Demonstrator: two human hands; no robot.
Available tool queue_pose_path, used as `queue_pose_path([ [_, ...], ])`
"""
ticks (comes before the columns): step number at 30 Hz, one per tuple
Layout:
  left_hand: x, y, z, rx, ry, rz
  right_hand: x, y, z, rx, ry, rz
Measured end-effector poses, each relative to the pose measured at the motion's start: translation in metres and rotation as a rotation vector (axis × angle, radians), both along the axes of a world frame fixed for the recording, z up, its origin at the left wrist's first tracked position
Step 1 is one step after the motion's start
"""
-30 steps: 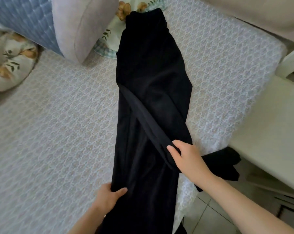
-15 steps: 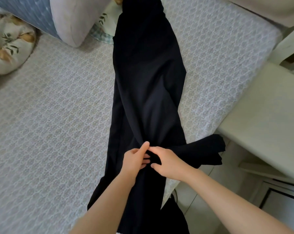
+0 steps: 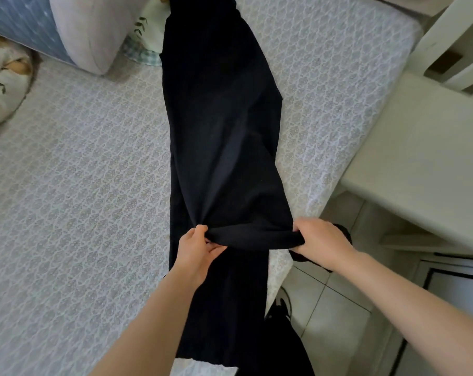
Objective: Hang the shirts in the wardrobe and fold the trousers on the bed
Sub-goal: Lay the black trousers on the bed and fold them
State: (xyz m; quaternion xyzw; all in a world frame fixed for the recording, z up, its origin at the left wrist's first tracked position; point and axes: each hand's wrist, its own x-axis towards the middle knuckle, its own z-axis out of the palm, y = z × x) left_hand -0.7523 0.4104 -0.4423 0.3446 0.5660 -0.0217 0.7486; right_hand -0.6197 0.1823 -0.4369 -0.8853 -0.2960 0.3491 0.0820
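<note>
A pair of black trousers point(image 3: 219, 131) lies stretched lengthwise down a bed point(image 3: 80, 199) covered in a pale lace-patterned sheet, the far end running out of sight at the top of the view and the near end reaching the bed's front edge. A person leaning over the bed holds a bunched band of the dark cloth drawn crosswise over the garment, about two thirds of the way down. The left hand point(image 3: 197, 248) pinches the band's left end, thumb on top and fingers tucked beneath, its grip clamped on the trousers. The right hand point(image 3: 322, 240) has its fingers curled round the band's right end at the corner of the mattress, its grip likewise closed on the fabric. More black cloth point(image 3: 343, 232) shows just behind the right hand, off the bed's corner; whether it belongs to the same garment cannot be told. At the head of the bed sit a grey pillow point(image 3: 94, 31), a blue quilted cushion point(image 3: 21, 25) beside it and a floral pillow point(image 3: 2, 85) at the far left. A white cabinet point(image 3: 419, 158) stands close against the bed's right side, above a pale tiled floor point(image 3: 330, 321).
</note>
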Motion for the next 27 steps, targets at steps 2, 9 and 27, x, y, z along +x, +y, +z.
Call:
queue_pose_path([
  [2,-0.010,-0.001,-0.003,-0.026,0.014,-0.012,-0.023,0.004,0.014,0.057,0.132,0.037],
  [9,-0.065,-0.024,0.018,-0.155,-0.001,-0.415,-0.155,0.028,0.026,0.254,0.409,-0.131],
  [27,-0.167,-0.015,0.023,0.411,0.033,-0.807,-0.188,-0.018,-0.014,0.175,0.643,-1.123],
])
